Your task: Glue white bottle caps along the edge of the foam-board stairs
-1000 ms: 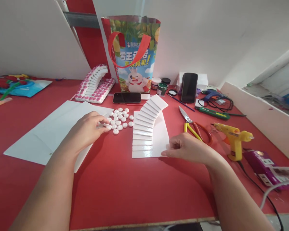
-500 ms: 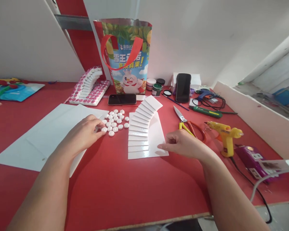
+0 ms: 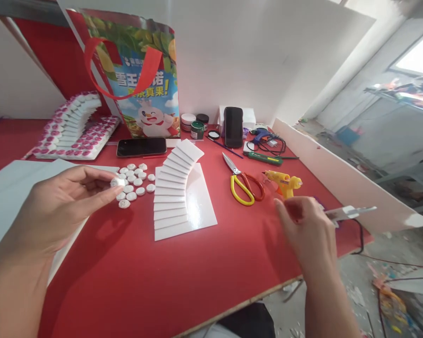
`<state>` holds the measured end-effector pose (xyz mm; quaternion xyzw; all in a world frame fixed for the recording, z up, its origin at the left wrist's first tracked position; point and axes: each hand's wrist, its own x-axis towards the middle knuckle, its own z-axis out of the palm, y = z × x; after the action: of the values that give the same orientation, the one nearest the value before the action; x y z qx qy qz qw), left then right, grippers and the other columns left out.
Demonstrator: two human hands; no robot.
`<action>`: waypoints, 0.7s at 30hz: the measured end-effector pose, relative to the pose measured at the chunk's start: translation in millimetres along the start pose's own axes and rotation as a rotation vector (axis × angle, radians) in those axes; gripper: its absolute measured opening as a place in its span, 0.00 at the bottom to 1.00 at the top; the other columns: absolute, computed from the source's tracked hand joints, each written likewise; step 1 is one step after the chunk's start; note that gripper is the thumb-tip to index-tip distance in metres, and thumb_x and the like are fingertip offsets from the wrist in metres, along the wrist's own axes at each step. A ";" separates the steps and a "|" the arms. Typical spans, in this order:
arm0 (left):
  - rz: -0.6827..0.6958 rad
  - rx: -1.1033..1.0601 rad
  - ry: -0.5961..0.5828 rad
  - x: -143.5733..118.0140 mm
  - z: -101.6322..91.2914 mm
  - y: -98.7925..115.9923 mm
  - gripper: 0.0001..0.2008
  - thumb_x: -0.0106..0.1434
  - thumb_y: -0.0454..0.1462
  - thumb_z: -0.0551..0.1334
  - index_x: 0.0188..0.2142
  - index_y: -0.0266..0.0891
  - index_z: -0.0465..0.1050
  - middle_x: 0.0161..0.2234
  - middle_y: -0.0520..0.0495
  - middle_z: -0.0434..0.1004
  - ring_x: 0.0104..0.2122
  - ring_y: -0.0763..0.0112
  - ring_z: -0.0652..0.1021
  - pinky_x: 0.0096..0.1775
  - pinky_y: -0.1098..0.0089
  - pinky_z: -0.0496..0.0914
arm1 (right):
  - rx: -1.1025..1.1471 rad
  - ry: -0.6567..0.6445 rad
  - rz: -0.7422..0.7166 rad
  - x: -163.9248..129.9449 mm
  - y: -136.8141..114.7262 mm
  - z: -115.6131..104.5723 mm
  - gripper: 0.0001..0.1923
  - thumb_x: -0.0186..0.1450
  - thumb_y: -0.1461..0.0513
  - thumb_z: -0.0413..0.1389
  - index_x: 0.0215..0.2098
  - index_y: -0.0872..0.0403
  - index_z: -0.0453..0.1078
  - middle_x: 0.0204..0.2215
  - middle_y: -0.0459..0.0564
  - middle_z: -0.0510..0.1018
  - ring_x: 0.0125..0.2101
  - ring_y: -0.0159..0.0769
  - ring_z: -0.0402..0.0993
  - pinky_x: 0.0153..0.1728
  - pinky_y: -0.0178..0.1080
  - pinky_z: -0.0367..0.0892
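White cap (image 3: 117,182) is pinched between left hand (image 3: 61,206) thumb and forefinger above the cap pile (image 3: 134,180); right hand (image 3: 308,230), open and blurred, nears glue gun (image 3: 284,182); grip is best kept light.

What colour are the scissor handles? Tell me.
One handle yellow, the other red, on the scissors; seen in the head view.

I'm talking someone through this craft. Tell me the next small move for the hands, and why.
Probably the right hand should close on the yellow glue gun. It hangs open just in front of the gun, while the left hand pinches a small white cap lifted off the pile beside the white foam staircase.
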<state>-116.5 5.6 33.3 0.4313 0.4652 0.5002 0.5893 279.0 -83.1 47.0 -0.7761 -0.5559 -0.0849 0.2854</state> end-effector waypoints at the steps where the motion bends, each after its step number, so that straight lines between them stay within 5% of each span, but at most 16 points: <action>1: 0.058 0.104 0.075 -1.6 6.8 1.6 0.12 0.57 0.33 0.75 0.40 0.49 0.82 0.34 0.60 0.85 0.32 0.75 0.82 0.36 0.84 0.77 | -0.018 0.054 0.034 2.6 10.2 3.2 0.19 0.66 0.45 0.53 0.37 0.51 0.68 0.36 0.56 0.77 0.36 0.47 0.74 0.38 0.45 0.67; 4: 0.091 0.148 0.062 -5.0 26.0 3.8 0.14 0.53 0.37 0.78 0.40 0.45 0.84 0.39 0.53 0.85 0.33 0.69 0.81 0.34 0.78 0.80 | -0.050 0.009 0.130 19.5 30.3 17.0 0.21 0.61 0.45 0.54 0.40 0.53 0.66 0.41 0.63 0.76 0.44 0.54 0.73 0.44 0.50 0.68; 6: 0.085 0.059 -0.013 -6.5 36.7 2.5 0.16 0.51 0.36 0.79 0.40 0.44 0.85 0.39 0.49 0.85 0.31 0.71 0.79 0.32 0.77 0.79 | -0.071 -0.084 0.197 34.1 35.5 26.5 0.18 0.58 0.46 0.55 0.34 0.50 0.64 0.36 0.60 0.76 0.42 0.52 0.73 0.41 0.49 0.69; 13: -0.287 -0.370 -0.141 -8.3 58.7 -8.2 0.15 0.49 0.35 0.80 0.38 0.37 0.86 0.33 0.43 0.83 0.28 0.75 0.78 0.27 0.80 0.74 | -0.034 -0.190 0.317 54.4 32.6 32.9 0.16 0.57 0.52 0.57 0.20 0.46 0.55 0.17 0.46 0.64 0.23 0.42 0.65 0.31 0.45 0.60; 17: -0.351 -0.490 -0.211 -9.0 66.7 -8.0 0.15 0.52 0.38 0.79 0.37 0.33 0.84 0.29 0.45 0.78 0.25 0.78 0.75 0.22 0.82 0.69 | 0.264 -0.113 0.451 46.4 15.5 15.8 0.08 0.56 0.56 0.61 0.27 0.51 0.70 0.21 0.53 0.76 0.25 0.46 0.71 0.34 0.48 0.66; 21: -0.330 -0.521 -0.203 -8.4 70.2 -7.0 0.12 0.55 0.37 0.77 0.37 0.35 0.82 0.27 0.48 0.75 0.23 0.79 0.72 0.21 0.81 0.66 | 0.829 -0.092 0.466 46.4 -24.7 -7.7 0.12 0.53 0.57 0.69 0.34 0.54 0.79 0.34 0.57 0.82 0.28 0.41 0.74 0.32 0.45 0.70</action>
<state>-47.0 -6.5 41.2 0.2326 0.3240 0.4544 0.7965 275.0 -44.0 82.8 -0.7037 -0.3662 0.2448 0.5574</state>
